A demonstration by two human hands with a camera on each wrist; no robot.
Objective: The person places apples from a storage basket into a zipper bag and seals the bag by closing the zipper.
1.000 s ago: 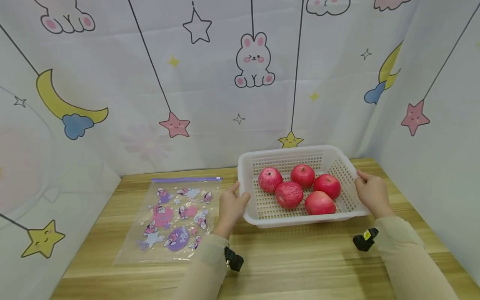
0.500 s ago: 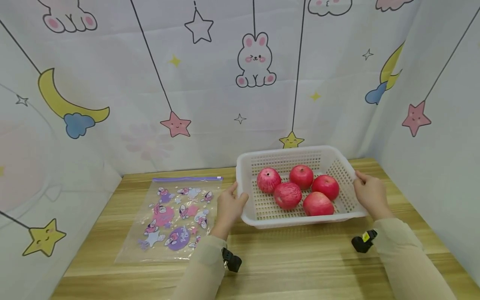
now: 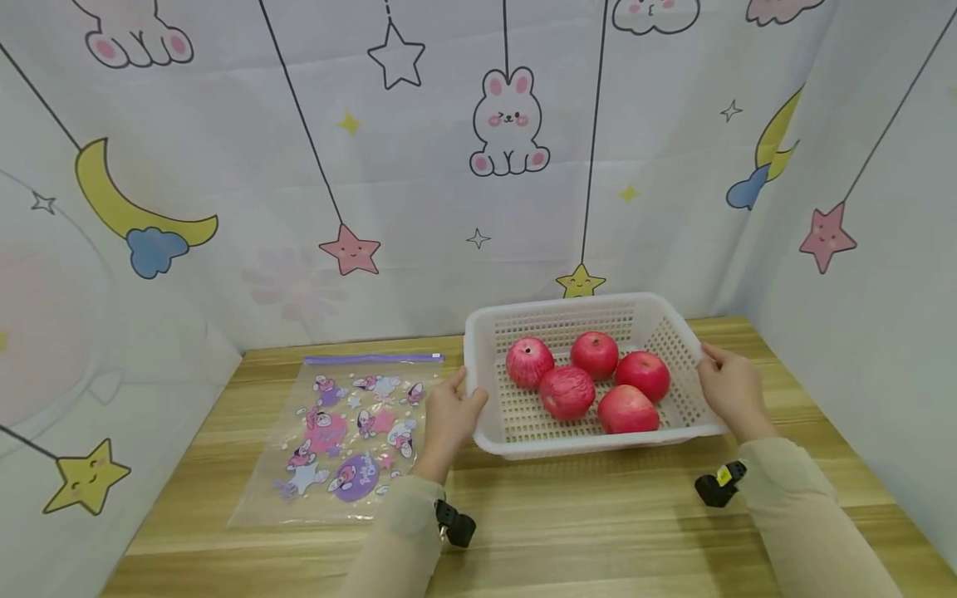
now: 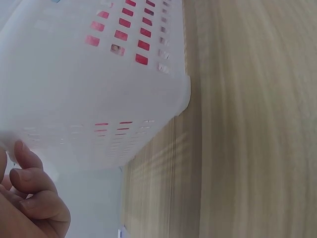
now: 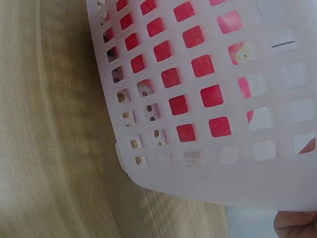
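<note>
A white perforated plastic basket [image 3: 538, 449] sits low over the right half of the table, with several red apples [image 3: 566, 393] lying inside. My left hand [image 3: 451, 419] grips its left end by the rim, thumb on top. In the left wrist view, that hand's fingers [image 4: 42, 204] curl under the basket's rim. At the opposite end, my right hand [image 3: 733, 392] holds the right rim. Only a small bit of the right hand [image 5: 292, 224] shows in the right wrist view, below the basket wall [image 5: 208, 173]. Whether the basket's foot touches the table, I cannot tell.
To the left, a clear zip bag [image 3: 351, 432] with pink and purple cartoon prints lies flat, its purple slider strip [image 3: 374, 359] at the far side. The wooden table [image 3: 583, 531] ends at a printed white curtain [image 3: 419, 199] behind and at both sides.
Both hands have shifted the basket slightly to the left, the apples moving along inside it. The grip at each end looks the same, and the zip bag has stayed put.
</note>
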